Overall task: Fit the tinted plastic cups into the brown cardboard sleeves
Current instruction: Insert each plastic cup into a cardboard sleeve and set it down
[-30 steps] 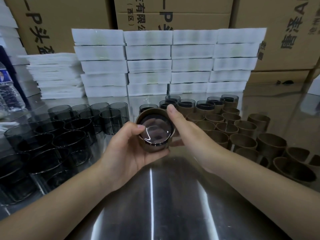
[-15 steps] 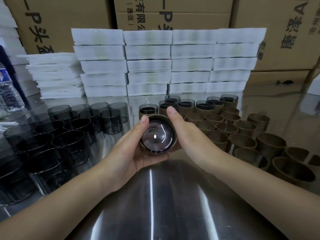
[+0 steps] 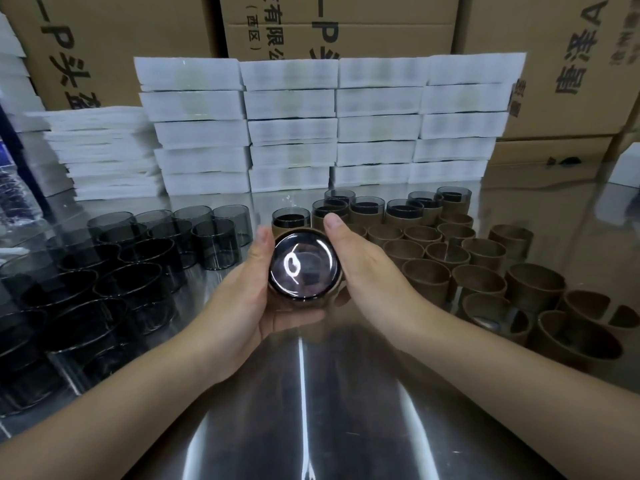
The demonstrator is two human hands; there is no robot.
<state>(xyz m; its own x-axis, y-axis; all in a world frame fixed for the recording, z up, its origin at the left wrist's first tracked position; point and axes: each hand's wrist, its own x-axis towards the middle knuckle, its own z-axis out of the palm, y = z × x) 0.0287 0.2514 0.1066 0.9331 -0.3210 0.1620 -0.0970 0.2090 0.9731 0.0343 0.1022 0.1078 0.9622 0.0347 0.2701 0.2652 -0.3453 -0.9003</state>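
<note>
Here my left hand and right hand both clamp a tinted cup, its base facing me, in its brown sleeve.

White foam stacks, cardboard cartons

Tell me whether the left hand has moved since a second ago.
Yes. The left hand has stretched its thumb up beside the cup, toward the sleeved cups standing behind.
</note>
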